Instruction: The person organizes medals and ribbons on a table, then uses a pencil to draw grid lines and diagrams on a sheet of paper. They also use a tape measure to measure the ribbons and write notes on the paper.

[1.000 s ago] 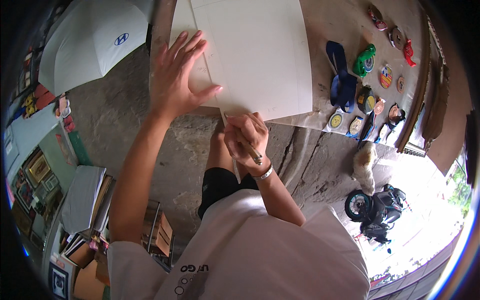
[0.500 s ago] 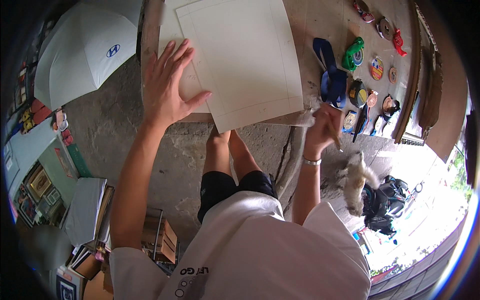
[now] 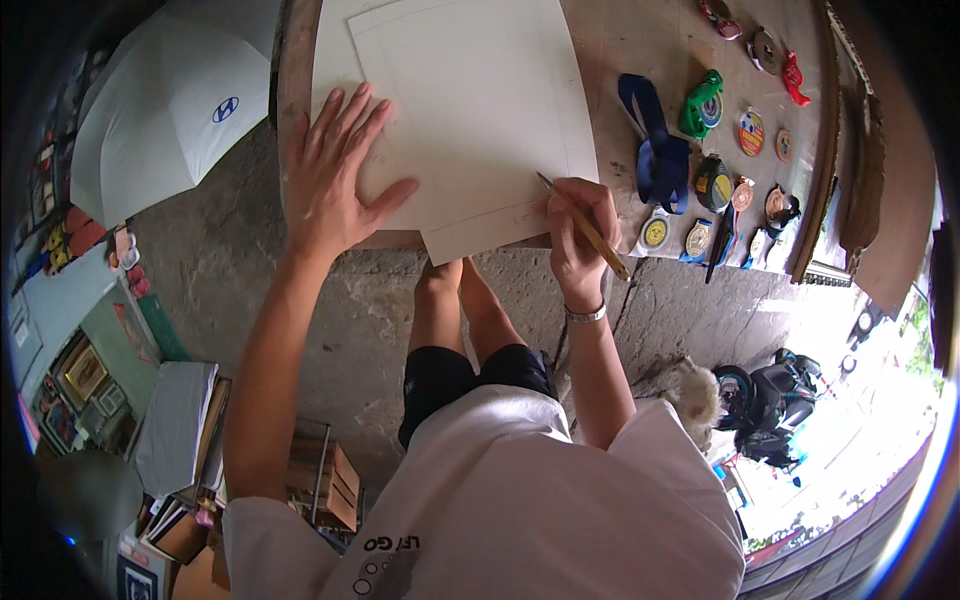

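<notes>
My left hand (image 3: 340,185) lies flat with fingers spread, pressing across the left edge of a cream sheet of card (image 3: 480,110) and onto another pale sheet (image 3: 330,60) beneath it. Faint pencilled lines run near the top card's edges. Its lower corner juts past the table edge. In my right hand (image 3: 580,225), closed around it, is a slim wooden-handled tool (image 3: 600,245) with a grey pointed tip, slanting over the card's lower right part. Whether it is a pencil or a knife I cannot tell. The tip is close to the card; contact is unclear.
Right of the sheets lie a folded dark blue ribbon (image 3: 662,165), a black and yellow tape measure (image 3: 714,185), a green-ribboned medal (image 3: 705,105) and several other medals. A pale umbrella (image 3: 170,110) stands left of the table (image 3: 620,30). A furry animal (image 3: 690,390) is at lower right.
My right hand has moved left from beside the blue ribbon to over the card, turning the tool's point toward the sheet. A round medal it covered now shows. My left hand stays put.
</notes>
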`<act>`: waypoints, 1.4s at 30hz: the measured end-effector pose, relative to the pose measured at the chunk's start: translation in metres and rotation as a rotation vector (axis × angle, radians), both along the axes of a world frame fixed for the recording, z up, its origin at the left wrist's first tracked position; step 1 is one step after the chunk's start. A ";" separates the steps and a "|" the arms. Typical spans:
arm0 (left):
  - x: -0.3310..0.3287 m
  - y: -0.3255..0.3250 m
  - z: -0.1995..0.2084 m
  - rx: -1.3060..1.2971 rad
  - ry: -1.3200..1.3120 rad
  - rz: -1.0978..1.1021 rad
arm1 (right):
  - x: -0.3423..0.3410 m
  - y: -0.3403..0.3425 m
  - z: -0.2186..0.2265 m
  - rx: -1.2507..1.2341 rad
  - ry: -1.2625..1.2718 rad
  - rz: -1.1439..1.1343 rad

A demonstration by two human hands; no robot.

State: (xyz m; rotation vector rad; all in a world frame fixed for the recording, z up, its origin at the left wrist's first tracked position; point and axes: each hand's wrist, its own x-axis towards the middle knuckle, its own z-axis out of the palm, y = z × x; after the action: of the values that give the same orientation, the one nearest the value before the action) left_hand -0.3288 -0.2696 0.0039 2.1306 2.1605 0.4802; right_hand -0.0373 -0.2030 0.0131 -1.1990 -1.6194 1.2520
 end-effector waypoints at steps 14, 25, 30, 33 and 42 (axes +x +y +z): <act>-0.001 0.001 0.006 0.011 -0.081 -0.004 | -0.052 -0.042 0.005 0.034 -0.035 0.123; -0.001 0.000 0.005 0.020 -0.085 0.002 | -0.075 -0.057 0.001 0.213 -0.056 0.160; -0.002 -0.001 0.002 0.021 -0.085 0.005 | -0.070 -0.056 0.001 0.213 -0.021 0.194; -0.003 -0.004 -0.001 0.024 -0.085 0.009 | -0.057 -0.039 0.007 0.058 -0.038 0.076; -0.002 -0.004 -0.002 0.030 -0.106 0.022 | -0.062 -0.032 0.004 0.013 -0.037 0.139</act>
State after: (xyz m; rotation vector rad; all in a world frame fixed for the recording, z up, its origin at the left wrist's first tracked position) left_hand -0.3305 -0.2733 0.0021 2.0480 2.1348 0.6167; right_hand -0.0998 -0.2347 0.0171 -1.1239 -1.7611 1.3092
